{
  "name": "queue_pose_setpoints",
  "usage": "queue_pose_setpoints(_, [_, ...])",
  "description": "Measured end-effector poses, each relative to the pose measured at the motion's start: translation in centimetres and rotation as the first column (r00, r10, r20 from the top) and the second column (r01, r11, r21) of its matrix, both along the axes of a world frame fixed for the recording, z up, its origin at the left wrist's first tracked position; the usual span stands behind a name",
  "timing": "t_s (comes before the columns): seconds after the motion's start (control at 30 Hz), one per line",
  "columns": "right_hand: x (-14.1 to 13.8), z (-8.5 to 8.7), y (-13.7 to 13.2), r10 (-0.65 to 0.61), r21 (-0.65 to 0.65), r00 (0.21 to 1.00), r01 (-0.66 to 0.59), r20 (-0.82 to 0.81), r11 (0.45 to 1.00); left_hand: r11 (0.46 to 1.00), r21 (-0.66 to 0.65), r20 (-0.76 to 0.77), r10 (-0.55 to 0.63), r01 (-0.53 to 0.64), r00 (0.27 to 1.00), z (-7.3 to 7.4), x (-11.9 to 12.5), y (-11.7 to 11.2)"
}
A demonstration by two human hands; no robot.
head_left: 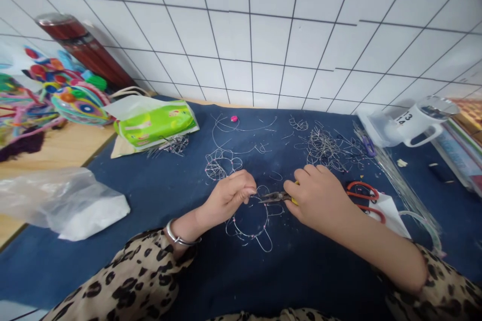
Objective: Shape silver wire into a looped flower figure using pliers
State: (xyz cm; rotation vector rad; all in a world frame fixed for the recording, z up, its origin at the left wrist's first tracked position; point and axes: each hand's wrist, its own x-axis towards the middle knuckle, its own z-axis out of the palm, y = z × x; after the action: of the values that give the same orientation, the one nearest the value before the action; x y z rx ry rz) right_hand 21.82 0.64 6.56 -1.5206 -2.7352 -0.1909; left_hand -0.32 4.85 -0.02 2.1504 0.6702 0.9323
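Observation:
My left hand is closed in a pinch on a looped wire piece with small pink beads, which lies on the dark blue cloth. My right hand is closed round yellow-handled pliers, whose tips point left at the wire beside my left fingers. A silver bangle sits on my left wrist. Another finished wire loop shape lies just beyond my left hand.
A tangle of bent wires lies behind my right hand, red-handled scissors to its right. A green tissue pack, a clear plastic bag, a white mug, straight wires, a pink bead and colourful toys surround the cloth.

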Motion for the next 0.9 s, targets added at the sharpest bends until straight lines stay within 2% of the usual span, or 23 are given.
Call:
queue_pose_setpoints(0.2, [-0.2,-0.3,0.8,-0.001,0.022,1.000,0.001,-0.027,1.000,1.000,0.016,0.046,0.003,-0.004,0.999,0.2,-0.4,0.5])
queue_pose_setpoints(0.43, [-0.1,-1.3,0.7,-0.051,0.008,0.997,0.051,-0.056,0.999,0.999,0.009,0.052,0.053,-0.054,0.997,-0.8,-0.5,0.7])
queue_pose_setpoints(0.67, [0.1,-1.4,0.8,-0.060,-0.011,0.997,0.060,-0.049,0.998,0.992,0.101,0.015,0.074,-0.075,0.997,-0.8,-0.4,0.6])
queue_pose_setpoints(0.9, [0.0,-2.1,0.9,-0.037,0.026,0.998,0.038,-0.049,0.999,0.970,0.216,-0.040,0.119,-0.108,0.992,-0.4,-0.3,0.4])
